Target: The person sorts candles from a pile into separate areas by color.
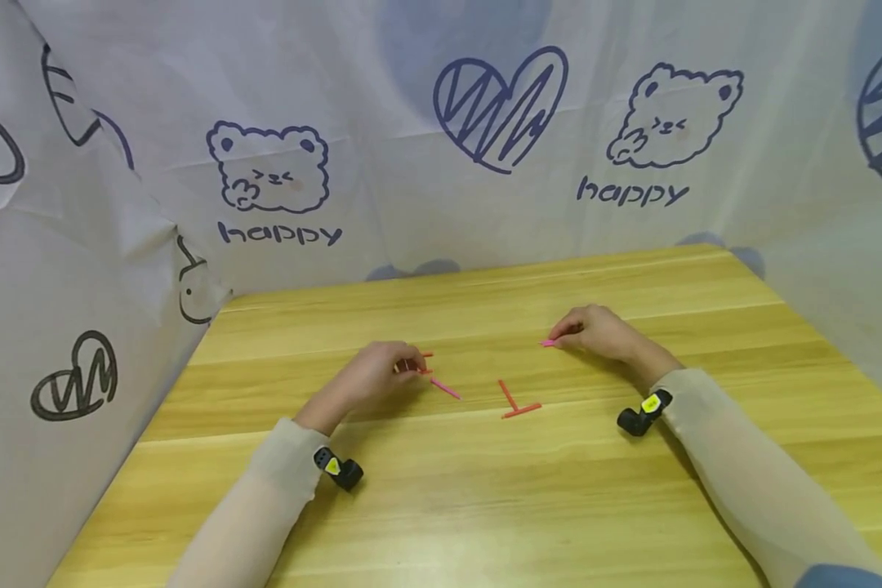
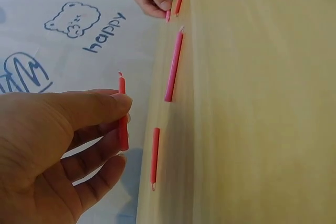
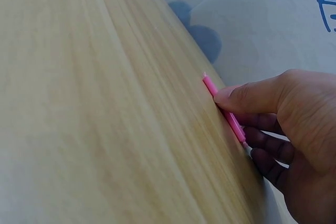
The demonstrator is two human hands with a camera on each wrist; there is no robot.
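My left hand [image 1: 382, 371] is at the left middle of the table. In the left wrist view its thumb and fingers pinch a thin red candle [image 2: 123, 129], wick end up. Beside that hand lie another red candle [image 2: 155, 156] and a pink candle [image 2: 174, 66]. Farther right and back, my right hand [image 1: 599, 331] pinches a pink candle [image 3: 210, 86] between thumb and fingers, close over the tabletop; fingers partly cover its lower part. Between the hands, a slanted red candle [image 1: 508, 394] meets a second red candle [image 1: 522, 411] near its middle.
The wooden table [image 1: 441, 490] has its back edge along a white cloth [image 1: 382, 147] printed with bears and hearts. More cloth hangs on the left and right sides. A black camera [image 1: 338, 468] is strapped to my left wrist, another camera [image 1: 643, 414] to the right.
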